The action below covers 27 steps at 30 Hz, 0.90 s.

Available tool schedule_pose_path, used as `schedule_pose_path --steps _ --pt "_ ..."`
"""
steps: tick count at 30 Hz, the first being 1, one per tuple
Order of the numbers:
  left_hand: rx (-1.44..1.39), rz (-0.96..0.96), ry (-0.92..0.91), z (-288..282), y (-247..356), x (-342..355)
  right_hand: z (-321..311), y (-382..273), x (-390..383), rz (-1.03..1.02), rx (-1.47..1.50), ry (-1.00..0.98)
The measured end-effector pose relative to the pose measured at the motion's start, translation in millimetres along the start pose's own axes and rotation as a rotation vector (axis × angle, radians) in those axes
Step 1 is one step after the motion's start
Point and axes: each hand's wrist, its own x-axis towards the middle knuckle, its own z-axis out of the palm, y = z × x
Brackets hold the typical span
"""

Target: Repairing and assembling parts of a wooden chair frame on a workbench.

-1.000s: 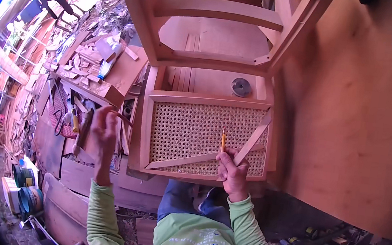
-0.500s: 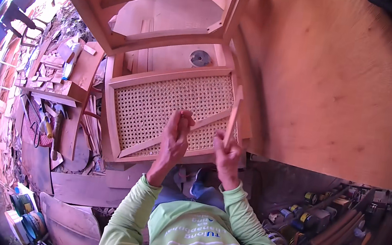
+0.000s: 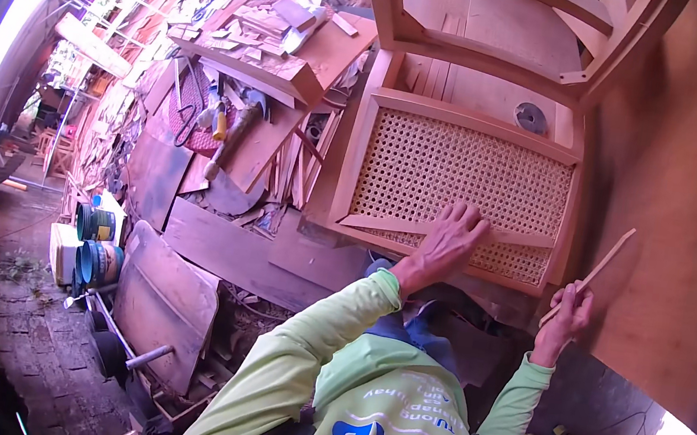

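A woven cane panel (image 3: 451, 165) sits within a wooden seat frame (image 3: 465, 114) in front of me. Across its near part lies a flat wooden strip (image 3: 520, 239), almost along the frame's front rail. My left hand (image 3: 448, 240) rests over this strip with its fingers curled around it; the palm side is hidden. Off the frame's right side, my right hand (image 3: 565, 318) is closed around a thin wooden stick (image 3: 608, 265), which tilts up and to the right.
A wooden chair frame (image 3: 489, 61) stands beyond the cane panel, near a round grey disc (image 3: 531, 117). A large wooden panel (image 3: 671, 214) rises on the right. At left, a bench holds wood offcuts (image 3: 258, 32), with a hammer (image 3: 242, 126) below. Paint buckets (image 3: 97, 263) stand lower left.
My view has turned left. My left hand has come down onto the strip, which now lies less slanted across the cane. My right hand has moved right, away from the frame, with the stick.
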Motion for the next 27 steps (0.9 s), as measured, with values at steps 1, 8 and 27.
schedule_pose_path --steps 1,8,27 --pt "0.002 -0.001 0.0 -2 1 -3 3 1 -1 0.013 0.03 -0.012" --pt "-0.103 0.007 -0.102 -12 10 -24 11 -9 -8 0.12 0.046 -0.015" --pt "-0.201 -0.051 -0.086 -50 3 -35 68 -5 -44 -0.483 -0.562 -0.259"
